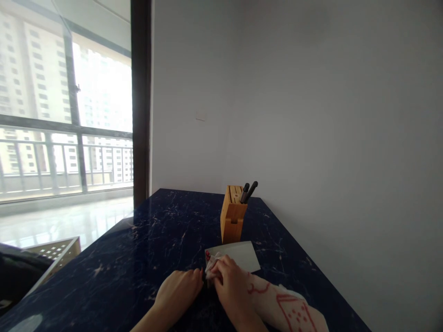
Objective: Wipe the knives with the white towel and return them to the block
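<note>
A whitish, crumpled cloth or tissue [212,262] is pinched in the fingers of my right hand [230,283], over the left edge of a pale flat sheet [244,256]. A small red mark or item [207,253] shows at the sheet's left corner. Just to the left is my left hand [182,288], its fingers curled together near the cloth; whatever they grip is hidden. A white item with red drawings [290,306] lies beside and partly behind my right forearm.
A wooden knife block [233,216] with black-handled knives [249,191] stands behind the sheet on the dark blue marbled table [166,221]. A perforated chair or rack [57,253] is at the left, and a wall runs along the right.
</note>
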### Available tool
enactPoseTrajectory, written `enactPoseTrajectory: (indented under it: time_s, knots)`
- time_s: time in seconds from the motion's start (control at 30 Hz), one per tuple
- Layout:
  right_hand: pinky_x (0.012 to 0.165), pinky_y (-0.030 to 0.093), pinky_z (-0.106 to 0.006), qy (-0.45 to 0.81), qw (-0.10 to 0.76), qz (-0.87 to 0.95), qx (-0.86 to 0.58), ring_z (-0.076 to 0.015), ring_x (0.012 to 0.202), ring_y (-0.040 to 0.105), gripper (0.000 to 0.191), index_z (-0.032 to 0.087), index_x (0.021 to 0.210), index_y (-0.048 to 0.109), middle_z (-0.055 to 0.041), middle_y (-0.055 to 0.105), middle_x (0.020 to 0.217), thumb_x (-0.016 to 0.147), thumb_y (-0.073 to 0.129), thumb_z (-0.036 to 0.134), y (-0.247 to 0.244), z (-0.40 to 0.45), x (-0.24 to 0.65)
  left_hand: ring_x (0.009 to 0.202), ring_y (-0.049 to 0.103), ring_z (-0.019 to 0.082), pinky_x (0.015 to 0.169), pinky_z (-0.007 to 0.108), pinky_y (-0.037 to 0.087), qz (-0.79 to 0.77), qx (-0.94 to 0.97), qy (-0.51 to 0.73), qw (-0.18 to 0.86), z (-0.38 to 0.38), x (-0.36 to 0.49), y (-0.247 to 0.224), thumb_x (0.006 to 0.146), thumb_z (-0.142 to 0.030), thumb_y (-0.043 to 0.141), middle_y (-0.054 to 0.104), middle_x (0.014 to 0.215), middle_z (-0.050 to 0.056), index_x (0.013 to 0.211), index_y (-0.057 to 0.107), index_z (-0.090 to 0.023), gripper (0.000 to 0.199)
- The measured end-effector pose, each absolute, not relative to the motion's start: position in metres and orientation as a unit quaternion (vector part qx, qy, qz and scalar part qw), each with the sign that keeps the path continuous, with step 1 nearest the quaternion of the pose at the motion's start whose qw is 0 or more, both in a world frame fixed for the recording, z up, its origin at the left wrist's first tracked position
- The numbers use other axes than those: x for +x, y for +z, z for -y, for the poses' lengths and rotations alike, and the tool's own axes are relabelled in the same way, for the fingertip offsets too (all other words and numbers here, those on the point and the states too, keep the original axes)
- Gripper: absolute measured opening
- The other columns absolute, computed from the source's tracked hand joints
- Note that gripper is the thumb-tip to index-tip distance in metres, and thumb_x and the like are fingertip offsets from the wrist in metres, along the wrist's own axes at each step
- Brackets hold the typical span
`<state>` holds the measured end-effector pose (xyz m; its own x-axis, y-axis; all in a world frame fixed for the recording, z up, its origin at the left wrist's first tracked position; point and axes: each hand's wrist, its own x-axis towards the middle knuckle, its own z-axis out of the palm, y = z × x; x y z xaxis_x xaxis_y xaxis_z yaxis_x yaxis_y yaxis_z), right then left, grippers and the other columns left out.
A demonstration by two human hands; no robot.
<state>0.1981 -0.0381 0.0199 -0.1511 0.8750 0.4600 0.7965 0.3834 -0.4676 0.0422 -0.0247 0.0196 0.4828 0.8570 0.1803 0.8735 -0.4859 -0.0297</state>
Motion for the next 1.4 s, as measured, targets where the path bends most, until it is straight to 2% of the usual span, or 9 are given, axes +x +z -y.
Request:
enactPoseTrajectory:
  time_s: [0.13, 0.33, 0.53, 0.73, 0.97, 1.17, 1.4]
  knots:
    - [0.069, 0.036, -0.023, 0.07, 0.321, 0.765, -0.555, -0.0145, 0.079, 0.052, 0.017, 0.021, 0.067, 0.053, 0.0013, 0.056, 0.08, 0.065, 0.05, 0.005, 0.0163, 0.0388, 0.199, 0.067, 0.064, 0.021, 0.059, 0.031, 0.049, 0.49, -0.868, -0.06, 0.062, 0.0234, 0.0417, 0.0197, 0.087, -0.016, 0.024, 0.067, 0.077, 0.009, 0.091, 0.06, -0.015, 0.036]
    - [0.068, 0.034, -0.024, 0.051, 0.354, 0.734, -0.577, -0.015, 0.077, 0.051, 0.008, 0.021, 0.067, 0.052, 0.0014, 0.056, 0.077, 0.071, 0.052, 0.014, 0.0142, 0.0369, 0.197, 0.064, 0.064, 0.022, 0.058, 0.033, 0.05, 0.48, -0.872, -0.062, 0.075, 0.0218, 0.0417, 0.0179, 0.085, -0.016, 0.029, 0.067, 0.075, 0.008, 0.089, 0.06, -0.016, 0.031]
    - [0.061, 0.033, -0.023, 0.095, 0.321, 0.727, -0.599, -0.0135, 0.069, 0.052, 0.009, 0.022, 0.065, 0.052, 0.0029, 0.056, 0.072, 0.067, 0.054, 0.014, 0.0108, 0.0377, 0.1993, 0.064, 0.065, 0.024, 0.056, 0.035, 0.05, 0.471, -0.876, -0.06, 0.088, 0.0216, 0.0412, 0.0175, 0.087, -0.016, 0.026, 0.067, 0.075, 0.008, 0.088, 0.06, -0.016, 0.034]
    - [0.068, 0.034, -0.023, 0.075, 0.373, 0.716, -0.585, -0.0143, 0.077, 0.053, 0.011, 0.023, 0.077, 0.054, 0.0023, 0.057, 0.079, 0.071, 0.051, 0.014, 0.0145, 0.036, 0.1961, 0.066, 0.065, 0.023, 0.059, 0.034, 0.051, 0.466, -0.878, -0.069, 0.08, 0.0213, 0.0413, 0.0208, 0.087, -0.018, 0.027, 0.068, 0.076, 0.007, 0.086, 0.061, -0.016, 0.034]
    - [0.06, 0.03, -0.023, 0.079, 0.327, 0.729, -0.597, -0.0126, 0.07, 0.051, 0.008, 0.022, 0.066, 0.052, 0.0038, 0.056, 0.073, 0.069, 0.054, 0.015, 0.0181, 0.0441, 0.199, 0.064, 0.065, 0.023, 0.057, 0.035, 0.051, 0.465, -0.878, -0.076, 0.086, 0.0201, 0.0408, 0.017, 0.089, -0.02, 0.022, 0.068, 0.073, 0.006, 0.083, 0.061, -0.017, 0.039]
    - [0.067, 0.03, -0.024, 0.068, 0.374, 0.713, -0.589, -0.0134, 0.074, 0.051, 0.007, 0.022, 0.067, 0.052, 0.0036, 0.057, 0.075, 0.071, 0.053, 0.016, 0.0187, 0.0411, 0.1958, 0.065, 0.065, 0.021, 0.059, 0.032, 0.05, 0.465, -0.879, -0.073, 0.077, 0.0201, 0.0415, 0.019, 0.088, -0.02, 0.026, 0.068, 0.075, 0.007, 0.085, 0.062, -0.016, 0.036]
    - [0.066, 0.029, -0.025, 0.079, 0.367, 0.716, -0.588, -0.0139, 0.072, 0.051, 0.01, 0.022, 0.066, 0.051, 0.0041, 0.057, 0.073, 0.067, 0.054, 0.013, 0.0125, 0.044, 0.1982, 0.065, 0.065, 0.023, 0.058, 0.034, 0.05, 0.472, -0.875, -0.075, 0.079, 0.0188, 0.0417, 0.0175, 0.09, -0.022, 0.02, 0.068, 0.074, 0.007, 0.083, 0.062, -0.017, 0.043]
